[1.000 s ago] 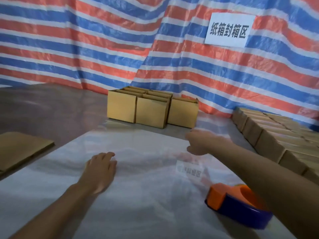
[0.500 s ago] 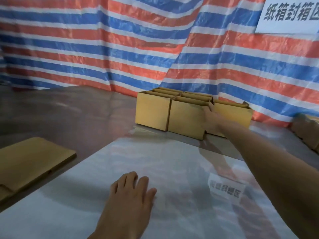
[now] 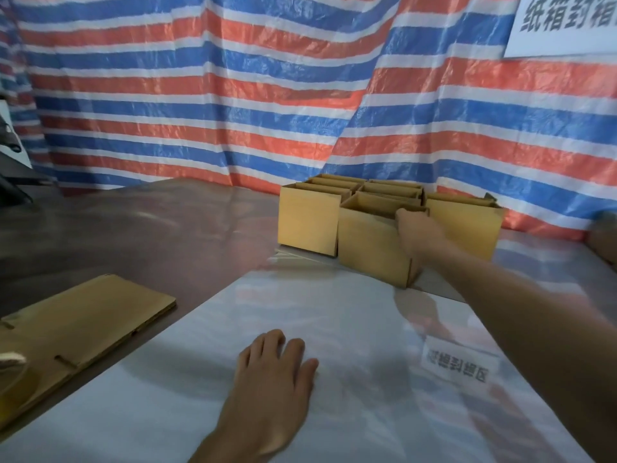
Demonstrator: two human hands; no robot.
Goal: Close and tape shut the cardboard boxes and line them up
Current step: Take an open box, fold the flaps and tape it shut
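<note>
Far side of the worktop: a cluster of cardboard boxes (image 3: pixel 387 190) stands in rows with tops open, close against the striped tarp (image 3: pixel 200 95).
Front box (image 3: pixel 370 248): it sits forward of its row and slightly turned, top open. It touches the box on its left (image 3: pixel 307 222), and its near bottom edge is at the far edge of the white sheet.
Box on the right (image 3: pixel 467 225): just behind the reaching forearm, top open, its front face partly hidden by the hand.
Right hand (image 3: pixel 417 228): the arm is stretched forward across the sheet. The hand is at the upper right corner of the front box, with the thumb along the near rim and the fingers curled over it. The grip is closed on that box.
Left hand (image 3: pixel 273 372): palm down on the sheet near the viewer, fingers straight and slightly spread. The grip is open and holds nothing.
White sheet (image 3: pixel 334 312): glossy, covering the near part of the brown worktop (image 3: pixel 150 228) and mirroring the tarp's stripes.
Flattened cardboard (image 3: pixel 83 322): it lies flat on the worktop to the left, well apart from the boxes.
Sign (image 3: pixel 567 25): white with dark characters, on the tarp at upper right. Its reflection (image 3: pixel 457 365) shows in the sheet beside the right forearm.
Right edge: a brown shape, too blurred to identify.
</note>
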